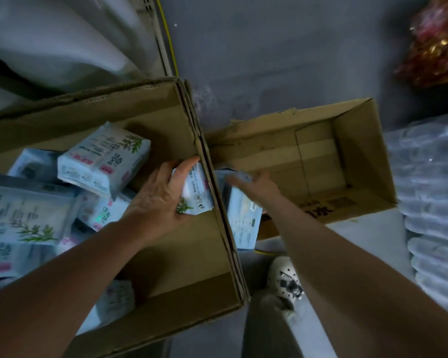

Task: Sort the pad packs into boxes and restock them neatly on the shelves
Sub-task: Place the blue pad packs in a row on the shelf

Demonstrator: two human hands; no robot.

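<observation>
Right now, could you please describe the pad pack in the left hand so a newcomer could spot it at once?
Start at the big cardboard box on the left and follow its right-hand wall. The pad pack stands upright against that wall, gripped by the left hand. Unlike the loose packs heaped further left, it is the only one held there.

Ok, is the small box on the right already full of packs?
No, the small box shows mostly bare cardboard floor, with only the pack under the right hand at its near end.

Dim, soft, wide-angle edge distortion.
</observation>
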